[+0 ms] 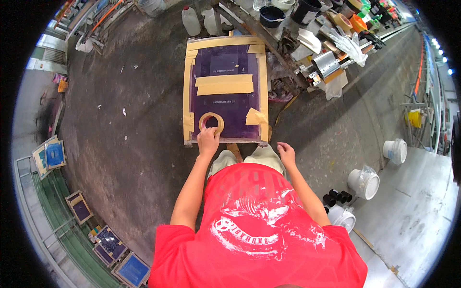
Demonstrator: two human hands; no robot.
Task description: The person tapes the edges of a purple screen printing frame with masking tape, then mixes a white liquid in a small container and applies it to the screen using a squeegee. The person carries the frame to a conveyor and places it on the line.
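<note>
Bright lamps (441, 53) shine beyond the stained floor (129, 101).

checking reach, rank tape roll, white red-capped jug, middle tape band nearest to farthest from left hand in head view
1. Tape roll: touching the left hand.
2. Middle tape band: across the purple screen, beyond the tape roll.
3. White red-capped jug: past the purple screen's far left corner.
</note>
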